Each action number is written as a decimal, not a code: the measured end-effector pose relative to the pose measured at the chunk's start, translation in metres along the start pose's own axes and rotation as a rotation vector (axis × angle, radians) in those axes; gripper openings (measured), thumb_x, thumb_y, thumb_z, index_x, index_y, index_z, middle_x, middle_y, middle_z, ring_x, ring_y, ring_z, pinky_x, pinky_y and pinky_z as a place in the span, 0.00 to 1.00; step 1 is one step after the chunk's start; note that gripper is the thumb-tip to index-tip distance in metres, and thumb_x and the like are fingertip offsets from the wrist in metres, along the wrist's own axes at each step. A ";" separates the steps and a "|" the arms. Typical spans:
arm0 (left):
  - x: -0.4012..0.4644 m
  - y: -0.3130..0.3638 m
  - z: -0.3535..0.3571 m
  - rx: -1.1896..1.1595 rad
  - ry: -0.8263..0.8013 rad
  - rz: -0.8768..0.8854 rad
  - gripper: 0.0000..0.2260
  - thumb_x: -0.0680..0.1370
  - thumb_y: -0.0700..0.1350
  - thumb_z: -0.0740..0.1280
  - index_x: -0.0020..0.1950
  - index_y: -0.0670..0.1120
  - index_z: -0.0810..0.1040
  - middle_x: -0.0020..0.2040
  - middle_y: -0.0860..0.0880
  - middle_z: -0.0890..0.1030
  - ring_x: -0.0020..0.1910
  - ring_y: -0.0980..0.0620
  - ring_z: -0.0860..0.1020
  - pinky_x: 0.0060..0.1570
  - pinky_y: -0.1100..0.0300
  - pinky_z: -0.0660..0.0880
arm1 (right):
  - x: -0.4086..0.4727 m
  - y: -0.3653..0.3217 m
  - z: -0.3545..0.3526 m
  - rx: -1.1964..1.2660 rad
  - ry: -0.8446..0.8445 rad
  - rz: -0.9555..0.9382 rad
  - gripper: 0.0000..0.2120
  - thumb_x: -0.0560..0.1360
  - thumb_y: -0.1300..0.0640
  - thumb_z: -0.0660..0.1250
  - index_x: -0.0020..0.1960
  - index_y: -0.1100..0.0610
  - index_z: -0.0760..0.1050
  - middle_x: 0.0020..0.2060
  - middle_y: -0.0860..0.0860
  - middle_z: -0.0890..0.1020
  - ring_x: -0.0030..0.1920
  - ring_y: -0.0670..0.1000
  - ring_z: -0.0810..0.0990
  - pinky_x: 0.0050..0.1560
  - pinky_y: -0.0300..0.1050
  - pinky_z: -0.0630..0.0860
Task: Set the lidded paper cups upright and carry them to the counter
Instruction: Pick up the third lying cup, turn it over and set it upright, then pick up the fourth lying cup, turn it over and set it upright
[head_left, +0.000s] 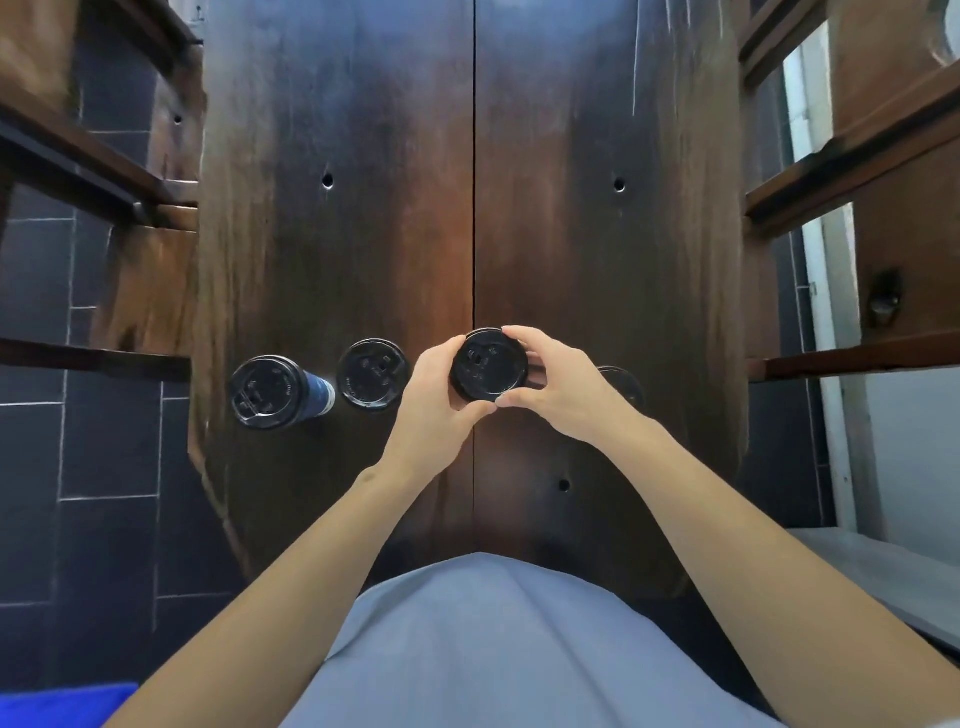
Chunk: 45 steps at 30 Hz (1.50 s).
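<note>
1. Shirt (488, 639): grey-blue fabric at 6 o'clock, nearest the camera. Both bare forearms extend from its sides toward the table (571, 234).
2. Blue patch (62, 706): a blue item at 7 o'clock; only a corner shows, so it cannot be identified.
3. Left hand (434, 397): fingers and thumb curled round the left side of the held cup (488, 365).
4. Right hand (558, 387): fingers and thumb curled round the right side of the same cup. The two hands are close together, clamped on one cup between them.
5. Held cup: at centre over the table's middle seam, black lid facing the camera. Contents cannot be seen; the lid is on.
6. Middle cup (371, 375): just beside the left hand at 9 o'clock, upright on the table, lid on.
7. Left cup (278, 392): further toward 9 o'clock at the table's left edge. Its blue wall shows below the black lid. Lid on.
8. Right cup (621, 387): at 3 o'clock, mostly hidden behind the right hand; only part of a dark lid shows.
9. Table: dark wood, extending to 12 o'clock.
10. Benches (857, 218): wooden rails flank the table on both sides.
11. Floor (104, 441): dark tiles at 8 o'clock.
</note>
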<state>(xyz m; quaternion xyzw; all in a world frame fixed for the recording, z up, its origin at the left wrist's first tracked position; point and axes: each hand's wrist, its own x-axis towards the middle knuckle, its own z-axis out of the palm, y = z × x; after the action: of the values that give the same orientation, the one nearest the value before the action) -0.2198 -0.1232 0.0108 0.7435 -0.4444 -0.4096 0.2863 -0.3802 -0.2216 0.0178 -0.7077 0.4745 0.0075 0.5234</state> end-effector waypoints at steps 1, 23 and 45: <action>0.001 -0.002 0.001 0.003 -0.002 -0.008 0.31 0.74 0.44 0.80 0.75 0.49 0.72 0.71 0.50 0.77 0.70 0.52 0.74 0.74 0.52 0.71 | 0.003 0.002 0.002 -0.006 -0.004 0.003 0.35 0.72 0.58 0.79 0.74 0.48 0.68 0.67 0.45 0.78 0.65 0.45 0.77 0.63 0.34 0.71; 0.003 -0.012 0.009 0.083 -0.044 -0.094 0.31 0.77 0.41 0.77 0.77 0.47 0.69 0.73 0.48 0.74 0.72 0.52 0.72 0.69 0.72 0.62 | 0.013 0.017 0.018 -0.039 0.005 0.018 0.35 0.73 0.59 0.78 0.76 0.49 0.66 0.69 0.47 0.77 0.69 0.48 0.75 0.68 0.43 0.71; 0.004 0.068 0.076 0.377 -0.326 0.244 0.33 0.78 0.42 0.75 0.81 0.48 0.66 0.80 0.44 0.66 0.78 0.42 0.66 0.77 0.45 0.68 | -0.078 0.093 -0.050 -0.172 0.116 0.191 0.47 0.67 0.47 0.82 0.78 0.42 0.58 0.79 0.45 0.61 0.79 0.52 0.60 0.76 0.56 0.63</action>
<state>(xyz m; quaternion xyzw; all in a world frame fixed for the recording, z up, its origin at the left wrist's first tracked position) -0.3134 -0.1611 0.0254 0.6488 -0.6393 -0.3965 0.1149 -0.5101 -0.2073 0.0116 -0.7007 0.5669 0.0569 0.4294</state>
